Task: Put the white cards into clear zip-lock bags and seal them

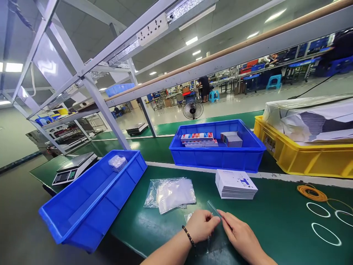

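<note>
My left hand, with a dark bead bracelet on the wrist, and my right hand meet over the green mat at the near edge. Both pinch one clear plastic bag by its top edge, and the rest of the bag hangs between them. A loose pile of clear bags lies just beyond my left hand. A stack of white printed booklets sits beyond my right hand.
A long blue bin holding one bagged item stands at the left, overhanging the table edge. A blue bin with coloured boxes sits behind, a yellow bin at the right. Orange rubber bands, white rings, a scale.
</note>
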### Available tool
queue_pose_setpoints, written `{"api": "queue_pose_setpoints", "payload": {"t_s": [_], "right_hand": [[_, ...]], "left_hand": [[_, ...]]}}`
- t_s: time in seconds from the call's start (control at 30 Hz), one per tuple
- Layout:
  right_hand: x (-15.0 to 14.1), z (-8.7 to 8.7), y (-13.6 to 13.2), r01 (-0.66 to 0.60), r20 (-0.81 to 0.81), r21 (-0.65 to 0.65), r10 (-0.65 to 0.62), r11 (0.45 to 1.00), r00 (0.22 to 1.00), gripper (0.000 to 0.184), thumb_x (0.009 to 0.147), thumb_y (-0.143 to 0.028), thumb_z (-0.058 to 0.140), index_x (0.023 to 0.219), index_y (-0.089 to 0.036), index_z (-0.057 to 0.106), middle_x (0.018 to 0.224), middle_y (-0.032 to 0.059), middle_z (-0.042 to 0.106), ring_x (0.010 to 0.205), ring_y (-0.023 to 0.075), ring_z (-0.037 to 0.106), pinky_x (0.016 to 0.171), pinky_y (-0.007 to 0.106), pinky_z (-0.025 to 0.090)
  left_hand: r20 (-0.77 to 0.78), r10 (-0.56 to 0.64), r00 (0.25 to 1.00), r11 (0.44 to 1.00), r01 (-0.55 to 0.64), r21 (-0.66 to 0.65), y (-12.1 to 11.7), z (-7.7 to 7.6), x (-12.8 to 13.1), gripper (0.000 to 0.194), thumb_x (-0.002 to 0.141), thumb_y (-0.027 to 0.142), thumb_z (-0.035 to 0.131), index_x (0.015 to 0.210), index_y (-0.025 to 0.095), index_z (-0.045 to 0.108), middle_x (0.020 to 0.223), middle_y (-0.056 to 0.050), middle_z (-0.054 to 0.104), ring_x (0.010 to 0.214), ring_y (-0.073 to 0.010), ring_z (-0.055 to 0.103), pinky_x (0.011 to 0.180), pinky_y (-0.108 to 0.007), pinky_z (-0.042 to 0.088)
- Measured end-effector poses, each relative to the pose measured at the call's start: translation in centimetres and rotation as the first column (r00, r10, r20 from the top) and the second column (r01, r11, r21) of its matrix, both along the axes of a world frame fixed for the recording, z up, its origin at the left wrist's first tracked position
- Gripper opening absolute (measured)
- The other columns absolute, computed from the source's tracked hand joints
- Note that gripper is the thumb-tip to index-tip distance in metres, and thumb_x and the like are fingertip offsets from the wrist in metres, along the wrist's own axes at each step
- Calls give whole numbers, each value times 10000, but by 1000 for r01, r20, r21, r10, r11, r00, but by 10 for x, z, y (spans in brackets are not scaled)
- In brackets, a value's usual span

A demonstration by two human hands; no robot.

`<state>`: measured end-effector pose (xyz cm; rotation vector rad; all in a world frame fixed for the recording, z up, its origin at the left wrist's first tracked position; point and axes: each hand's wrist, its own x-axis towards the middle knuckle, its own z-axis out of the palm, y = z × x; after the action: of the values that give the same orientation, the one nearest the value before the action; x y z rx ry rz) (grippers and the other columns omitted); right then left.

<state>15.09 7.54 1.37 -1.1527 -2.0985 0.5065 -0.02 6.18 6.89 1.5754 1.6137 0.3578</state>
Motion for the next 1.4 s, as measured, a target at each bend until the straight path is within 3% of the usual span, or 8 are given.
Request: {"api": "queue_pose_setpoints", "payload": {"t_s": [0.1,0.17,0.3,0.47,0.9,1.03,1.17,1.4], "right_hand": [[1,0,-2,-51,14,295,49,954,999,331,849,-219,345,960,-200,657,741,68,695,651,165,659,599,252,536],[2,4,-5,-62,8,362,63,930,998,318,859,-213,353,991,-192,641,760,73,689,666,161,653,618,251,532],[3,22,-9,-23,-53,55,26,998,998,248,832,-308,451,977,-198,619,793,62,670,714,170,632,655,271,524],[2,37,-4,-53,-117,-326,15,944,993,215,806,-326,452,728,-214,618,693,21,638,642,156,592,600,257,483],[0,33,-2,-88,-35,-364,80,927,996,375,842,-278,276,561,-214,515,607,19,579,581,150,553,569,258,430],[-5,27,-4,12,52,-253,1,967,999,361,844,-271,264,513,-224,401,525,4,523,497,137,503,488,244,391],[-13,16,-9,168,161,63,-176,984,971,344,849,-245,285,520,-227,385,490,-4,481,475,132,469,475,248,360],[-8,15,-7,112,163,204,-147,973,976,344,868,-218,298,569,-217,468,520,0,494,498,131,467,506,249,367]], "left_hand": [[173,83,981,991,-64,-117,17,-2,12,379,796,373,292,583,152,514,483,22,484,364,-87,438,408,-228,375],[259,124,958,983,-82,-166,24,-3,18,372,773,372,312,508,161,467,457,27,462,332,-75,405,385,-226,353],[378,165,911,981,-112,-160,26,-9,21,308,707,381,430,483,172,457,408,51,428,337,-72,390,387,-216,317],[443,170,880,985,-133,-113,19,-21,18,258,678,366,500,507,175,470,391,68,418,354,-69,390,398,-206,303],[419,55,906,998,-56,-12,11,-29,12,225,714,262,455,511,173,496,418,58,442,396,-79,413,431,-203,306],[336,28,942,999,-35,14,10,-21,11,258,690,203,458,434,181,441,406,63,403,414,-76,368,442,-210,275],[337,105,935,994,-102,-28,11,-14,13,270,625,109,454,375,188,385,367,68,365,400,-73,332,435,-218,252],[405,109,908,992,-71,-109,15,-25,13,252,671,160,379,423,191,411,356,64,386,319,-67,336,365,-200,250]]}}
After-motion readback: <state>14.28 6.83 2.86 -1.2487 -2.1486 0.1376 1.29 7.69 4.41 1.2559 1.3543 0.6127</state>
